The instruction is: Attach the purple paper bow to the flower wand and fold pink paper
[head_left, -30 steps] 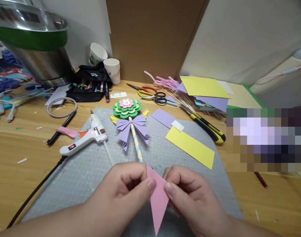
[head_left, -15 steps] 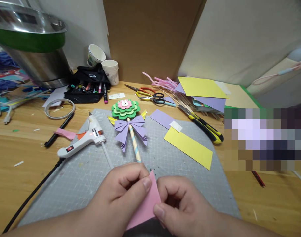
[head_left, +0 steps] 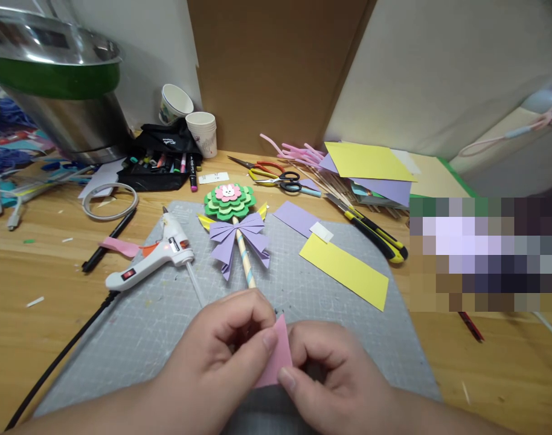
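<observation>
Between my two hands is a piece of pink paper (head_left: 279, 356), held over the near part of the grey cutting mat (head_left: 144, 356). My left hand (head_left: 226, 350) pinches its left side between thumb and curled fingers, hiding part of it. My right hand (head_left: 337, 368) grips the lower right edge, thumb on top. Just beyond them lies a striped stick (head_left: 245, 260) with a purple paper bow (head_left: 237, 232) and a layered green paper flower (head_left: 229, 202) bearing a pink bunny face. The stick's near end is hidden behind my left hand.
A white glue gun (head_left: 151, 260) lies on the mat's left, its black cord running toward me. Purple paper (head_left: 296, 217) and yellow paper (head_left: 343, 272) lie right of the bow. A utility knife (head_left: 371, 229), scissors (head_left: 280, 179) and a marker pouch (head_left: 156, 166) lie farther back.
Less of the pink paper shows below my hands, and its lower edge sits higher. My left hand has shifted slightly up and to the right. The tools stay put.
</observation>
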`<state>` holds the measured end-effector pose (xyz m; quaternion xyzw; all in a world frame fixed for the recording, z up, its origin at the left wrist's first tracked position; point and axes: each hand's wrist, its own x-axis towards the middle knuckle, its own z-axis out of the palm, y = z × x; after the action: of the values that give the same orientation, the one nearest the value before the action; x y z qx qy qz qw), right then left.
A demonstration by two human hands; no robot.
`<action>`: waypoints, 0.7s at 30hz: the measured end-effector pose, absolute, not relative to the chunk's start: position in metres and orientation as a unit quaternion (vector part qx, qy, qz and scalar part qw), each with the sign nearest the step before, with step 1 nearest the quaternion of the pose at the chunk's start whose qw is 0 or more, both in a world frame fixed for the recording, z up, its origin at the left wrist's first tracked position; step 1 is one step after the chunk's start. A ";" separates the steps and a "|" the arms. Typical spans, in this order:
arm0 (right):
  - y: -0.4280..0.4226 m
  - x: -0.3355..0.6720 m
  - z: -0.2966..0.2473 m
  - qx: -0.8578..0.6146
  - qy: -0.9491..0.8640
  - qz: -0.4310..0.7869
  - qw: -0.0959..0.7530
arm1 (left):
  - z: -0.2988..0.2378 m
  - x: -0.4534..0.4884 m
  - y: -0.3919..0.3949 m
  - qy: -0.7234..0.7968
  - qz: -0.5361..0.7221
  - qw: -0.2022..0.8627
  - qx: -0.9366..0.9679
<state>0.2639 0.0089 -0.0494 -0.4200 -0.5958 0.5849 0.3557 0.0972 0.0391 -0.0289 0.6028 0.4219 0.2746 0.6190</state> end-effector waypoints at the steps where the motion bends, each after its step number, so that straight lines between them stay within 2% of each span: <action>1: 0.008 0.263 -0.050 -0.412 -0.606 0.581 0.355 | -0.028 0.098 0.040 0.421 0.268 0.607 0.619; 7: 0.007 0.263 -0.050 -0.406 -0.609 0.582 0.354 | -0.023 0.103 0.041 0.412 0.205 0.600 0.655; 21: 0.008 0.265 -0.050 -0.435 -0.659 0.473 0.391 | -0.026 0.102 0.038 0.414 0.195 0.547 0.701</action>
<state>0.2654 0.0076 -0.0500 -0.4353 -0.6590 0.4728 0.3907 0.1025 0.0384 -0.0257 0.7013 0.4140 0.1945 0.5468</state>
